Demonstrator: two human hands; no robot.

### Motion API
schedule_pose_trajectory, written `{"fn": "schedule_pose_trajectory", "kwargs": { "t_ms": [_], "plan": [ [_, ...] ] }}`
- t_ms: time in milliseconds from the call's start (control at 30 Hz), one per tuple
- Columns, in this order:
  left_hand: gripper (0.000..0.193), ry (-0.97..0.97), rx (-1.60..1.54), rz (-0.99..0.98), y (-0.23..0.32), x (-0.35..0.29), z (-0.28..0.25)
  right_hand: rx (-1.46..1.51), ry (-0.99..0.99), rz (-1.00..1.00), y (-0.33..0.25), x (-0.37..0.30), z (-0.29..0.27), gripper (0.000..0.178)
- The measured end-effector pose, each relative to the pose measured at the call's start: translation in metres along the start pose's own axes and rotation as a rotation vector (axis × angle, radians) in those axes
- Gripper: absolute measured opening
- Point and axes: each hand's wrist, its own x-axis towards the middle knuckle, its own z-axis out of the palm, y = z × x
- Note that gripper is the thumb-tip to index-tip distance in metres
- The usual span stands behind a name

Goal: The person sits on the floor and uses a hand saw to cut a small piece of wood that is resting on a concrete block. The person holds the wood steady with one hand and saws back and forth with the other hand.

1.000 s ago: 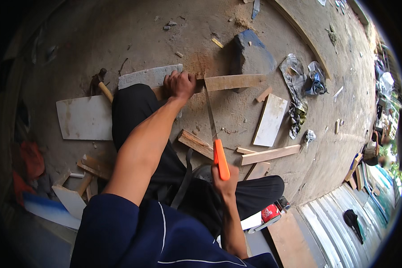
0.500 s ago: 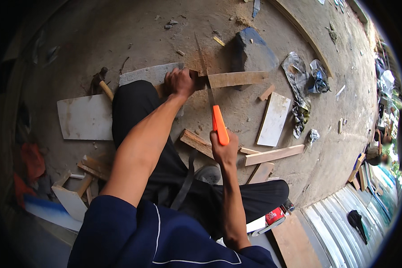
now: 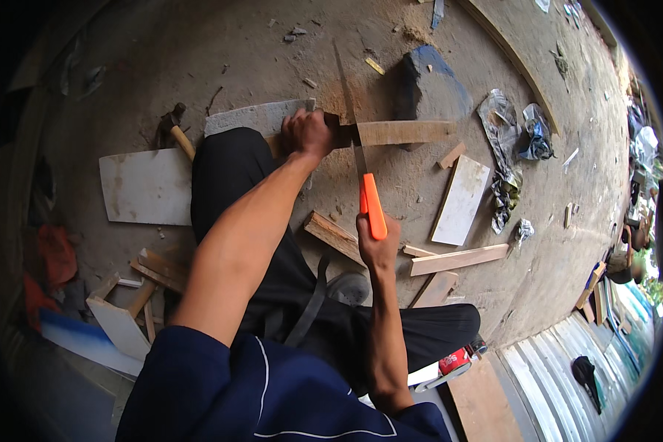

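A handsaw (image 3: pixel 375 208) with an orange handle is gripped in my right hand (image 3: pixel 380 241), its fingers wrapped round the handle. The thin blade runs away from me across a wooden plank (image 3: pixel 407 132), which lies left to right. My left hand (image 3: pixel 309 135) is closed over the plank just left of the blade and presses it down. Beneath the plank's right part stands a grey block with a blue patch (image 3: pixel 431 92). Near my left knee, a pale grey slab (image 3: pixel 254 118) lies by the plank's left end. Sawdust is scattered beyond the cut.
A hammer (image 3: pixel 182 140) and a white board (image 3: pixel 146 187) lie left of my knee. Several wood offcuts (image 3: pixel 460 259) and a white panel (image 3: pixel 461 199) lie on the right, near crumpled plastic (image 3: pixel 502 147). A red can (image 3: pixel 455 362) sits by my right knee; corrugated sheets (image 3: pixel 549 372) lie beyond.
The whole view has shifted slightly, so things appear a little further right. My right hand stays on the saw and my left hand on the plank; the blade remains across the plank.
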Motion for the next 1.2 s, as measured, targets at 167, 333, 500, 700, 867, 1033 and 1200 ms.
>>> {"fn": "schedule_pose_trajectory", "kwargs": {
  "t_ms": [167,333,500,700,867,1033,1200],
  "plan": [
    [0.021,0.005,0.002,-0.049,0.002,-0.007,-0.003,-0.032,-0.043,-0.010,0.002,-0.081,-0.026,0.012],
    [0.021,0.015,-0.034,0.019,-0.001,-0.007,0.000,-0.042,-0.015,0.020,0.003,-0.044,-0.006,0.012],
    [0.020,0.059,-0.017,0.001,-0.001,-0.006,0.007,-0.044,0.026,-0.008,0.001,-0.005,0.008,0.010],
    [0.023,0.053,-0.049,-0.022,0.000,-0.008,0.004,-0.111,-0.049,0.001,0.026,-0.096,-0.017,0.006],
    [0.026,0.107,-0.035,0.038,0.000,-0.005,0.002,-0.007,-0.050,0.027,0.026,-0.105,-0.009,0.005],
    [0.028,0.050,-0.022,-0.066,0.004,-0.002,-0.002,-0.020,-0.041,0.005,0.009,-0.093,-0.022,0.006],
    [0.028,0.053,-0.009,-0.010,0.006,-0.004,0.001,0.042,0.020,-0.068,0.018,-0.078,-0.012,0.015]
  ]
}}
